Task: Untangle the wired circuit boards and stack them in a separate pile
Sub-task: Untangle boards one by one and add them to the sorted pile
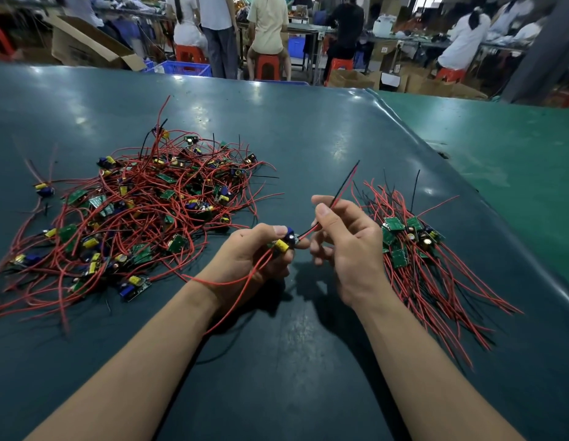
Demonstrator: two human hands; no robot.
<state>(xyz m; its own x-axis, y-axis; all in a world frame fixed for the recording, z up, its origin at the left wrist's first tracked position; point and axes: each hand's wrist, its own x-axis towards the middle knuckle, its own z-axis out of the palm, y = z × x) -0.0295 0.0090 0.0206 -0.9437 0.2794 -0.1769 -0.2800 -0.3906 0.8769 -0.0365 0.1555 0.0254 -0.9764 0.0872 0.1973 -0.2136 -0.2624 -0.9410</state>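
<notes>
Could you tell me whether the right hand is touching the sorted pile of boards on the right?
Apart. The head view shows the right hand raised, pinching a red and black wire pair, with dark table between it and the sorted pile.

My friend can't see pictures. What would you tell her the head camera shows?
Two hands hold one small circuit board above a dark green table: the left hand grips the board, the right hand pinches its red and black wires. A big tangled pile lies left, a smaller tidy pile right.
</notes>
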